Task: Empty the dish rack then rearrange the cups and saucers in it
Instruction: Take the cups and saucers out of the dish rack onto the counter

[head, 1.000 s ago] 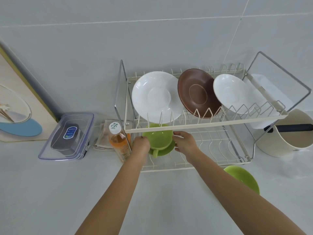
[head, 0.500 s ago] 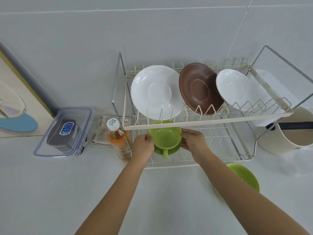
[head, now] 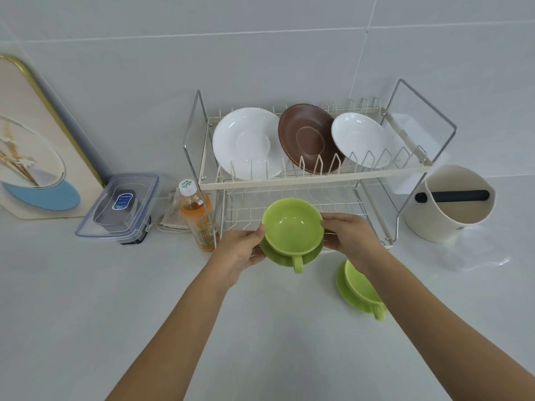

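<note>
Two hands hold one green cup (head: 293, 225) on its green saucer (head: 285, 257) between them, just in front of the dish rack's (head: 312, 183) lower tier. The left hand (head: 241, 251) grips the saucer's left rim, its thumb against the cup's side; the right hand (head: 348, 238) curls round the cup's right side, fingertips at the rim. The cup sits upright, its handle pointing toward the near edge of the counter (head: 144, 314). Just right of the pair and nearer the front, partly hidden under the right forearm, a second green cup (head: 359, 285) rests on a second green saucer (head: 346, 293) on the counter. In the rack's upper tier three saucers stand on edge in the slots: a large white saucer (head: 246, 143) at the left, a brown saucer (head: 308, 138) in the middle and a small white saucer (head: 359, 138) at the right. Touching the rack's left side stands a bottle of orange drink (head: 198, 217), with a folded cloth (head: 170, 218) behind it and a clear lidded container (head: 121, 208) farther left. At the counter's far left a framed picture (head: 31, 146) leans on the tiled wall. Right of the rack stands a cream tub with a black bar (head: 451, 202), with a clear plastic bag (head: 474, 251) in front of it.
</note>
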